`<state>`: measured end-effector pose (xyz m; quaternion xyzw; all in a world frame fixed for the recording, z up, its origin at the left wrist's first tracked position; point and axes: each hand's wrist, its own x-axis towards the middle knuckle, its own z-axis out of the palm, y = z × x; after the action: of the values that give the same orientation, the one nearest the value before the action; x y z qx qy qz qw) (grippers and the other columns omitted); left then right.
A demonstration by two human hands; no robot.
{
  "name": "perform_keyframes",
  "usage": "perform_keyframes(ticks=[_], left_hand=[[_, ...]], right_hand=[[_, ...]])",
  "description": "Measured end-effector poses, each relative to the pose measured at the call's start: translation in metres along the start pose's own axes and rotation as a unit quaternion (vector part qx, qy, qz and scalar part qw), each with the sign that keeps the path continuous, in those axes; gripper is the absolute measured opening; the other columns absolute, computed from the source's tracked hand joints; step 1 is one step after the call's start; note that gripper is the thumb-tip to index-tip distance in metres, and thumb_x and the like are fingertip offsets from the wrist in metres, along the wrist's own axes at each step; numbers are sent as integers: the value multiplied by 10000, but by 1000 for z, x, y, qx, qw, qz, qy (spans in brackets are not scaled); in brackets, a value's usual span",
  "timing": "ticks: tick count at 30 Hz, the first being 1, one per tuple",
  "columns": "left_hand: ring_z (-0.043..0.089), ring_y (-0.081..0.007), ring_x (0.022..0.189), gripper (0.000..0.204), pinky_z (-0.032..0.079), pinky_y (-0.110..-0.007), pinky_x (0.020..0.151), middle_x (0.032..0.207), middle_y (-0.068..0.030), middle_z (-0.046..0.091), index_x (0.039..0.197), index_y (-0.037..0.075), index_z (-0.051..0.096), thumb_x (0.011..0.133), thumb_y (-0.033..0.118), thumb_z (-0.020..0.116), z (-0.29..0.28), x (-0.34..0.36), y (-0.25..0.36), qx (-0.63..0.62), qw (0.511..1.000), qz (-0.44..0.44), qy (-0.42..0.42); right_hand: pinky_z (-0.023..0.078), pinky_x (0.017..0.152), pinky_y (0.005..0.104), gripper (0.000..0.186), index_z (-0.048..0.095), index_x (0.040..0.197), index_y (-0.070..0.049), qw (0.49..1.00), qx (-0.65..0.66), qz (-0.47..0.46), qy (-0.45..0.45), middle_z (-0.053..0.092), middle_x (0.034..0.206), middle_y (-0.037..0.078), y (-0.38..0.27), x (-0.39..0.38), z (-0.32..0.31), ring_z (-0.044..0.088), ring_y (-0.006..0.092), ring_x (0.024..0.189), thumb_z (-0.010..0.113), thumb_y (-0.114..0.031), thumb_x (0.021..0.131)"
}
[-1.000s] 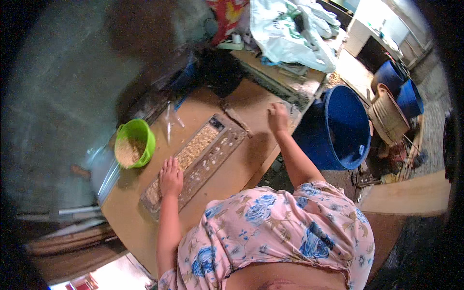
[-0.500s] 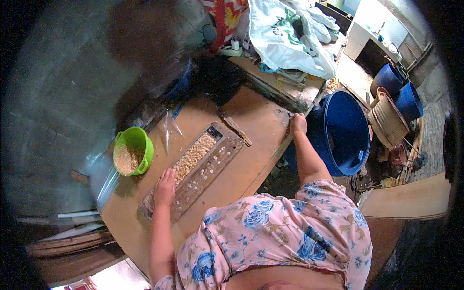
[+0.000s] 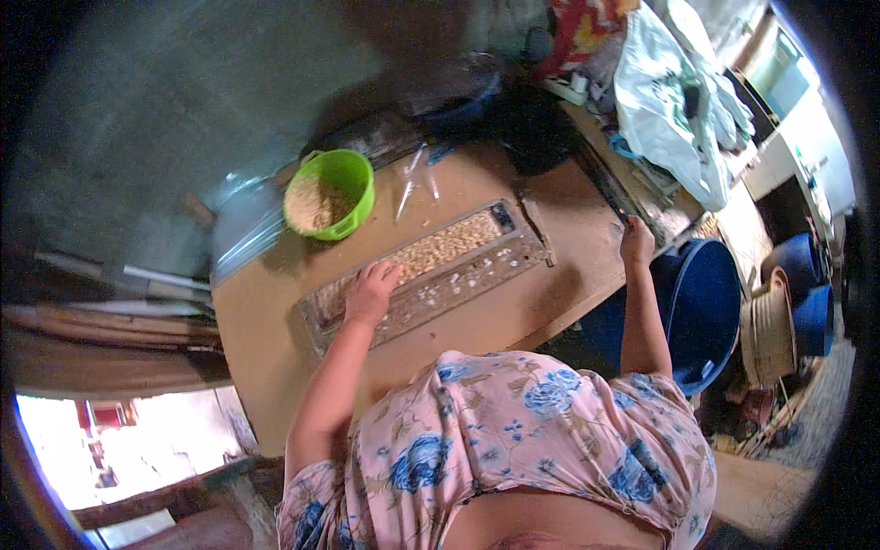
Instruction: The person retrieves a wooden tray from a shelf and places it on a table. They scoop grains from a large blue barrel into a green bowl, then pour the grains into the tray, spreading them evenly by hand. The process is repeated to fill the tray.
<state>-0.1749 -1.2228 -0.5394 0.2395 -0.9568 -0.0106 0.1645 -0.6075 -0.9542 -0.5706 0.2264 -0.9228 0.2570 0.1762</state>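
My left hand (image 3: 372, 291) lies with its fingers stretched out over the near-left end of a long wooden frame (image 3: 477, 289). Pale, nut-like pieces (image 3: 449, 246) fill the frame's narrow trough, and white flecks dot the board beside it. My right hand (image 3: 637, 242) is a fist at the table's right edge, next to the blue barrel. A small dark tip pokes out above the fist; the thing itself is too hidden to name. Beyond the frame sits a green basin (image 3: 353, 220) with pale crumbly bits inside.
A wooden strip (image 3: 536, 229) lies at the frame's far end on the tan table (image 3: 266, 348). Clear plastic sheets (image 3: 247, 225) rest at the left. A big blue barrel (image 3: 706, 312) stands against the right edge, and a white sack (image 3: 669, 110) is piled behind.
The view has turned, so the table and its things appear rotated and shifted rightward. My left hand stays on the frame. My right fist remains at the table edge.
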Motion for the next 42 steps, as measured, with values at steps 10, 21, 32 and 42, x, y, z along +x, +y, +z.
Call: perform_keyframes(ticks=[10, 21, 32, 42], left_hand=[[510, -203, 912, 132, 458, -361, 740, 915, 8, 532, 882, 145, 596, 786, 178, 512, 16, -9, -2, -42, 995, -76, 42], [515, -263, 934, 124, 448, -382, 752, 943, -45, 545, 870, 108, 582, 775, 165, 527, 13, -13, -7, -53, 997, -62, 17], [466, -239, 1045, 189, 393, -381, 876, 1057, -35, 526, 928, 90, 590, 766, 154, 516, 1, -42, -37, -37, 990, -133, 4], [475, -206, 1020, 154, 389, -375, 876, 1035, -8, 532, 865, 105, 614, 760, 159, 514, -10, -60, -50, -13, 993, -114, 32]], right_hand=[[474, 674, 381, 173, 620, 899, -97, 865, 243, -355, -257, 613, 837, 113, -266, -125, 21, 577, 301, 778, 547, -133, 746], [483, 659, 404, 174, 605, 877, -133, 860, 86, -417, -281, 603, 828, 116, -293, -144, 20, 583, 298, 775, 502, -155, 738], [484, 678, 396, 215, 600, 916, -138, 844, 107, -453, -267, 588, 848, 99, -323, -164, 32, 582, 290, 807, 506, -128, 723], [481, 685, 403, 196, 598, 904, -112, 812, 177, -502, -239, 590, 836, 101, -335, -169, 22, 573, 285, 817, 501, -115, 733]])
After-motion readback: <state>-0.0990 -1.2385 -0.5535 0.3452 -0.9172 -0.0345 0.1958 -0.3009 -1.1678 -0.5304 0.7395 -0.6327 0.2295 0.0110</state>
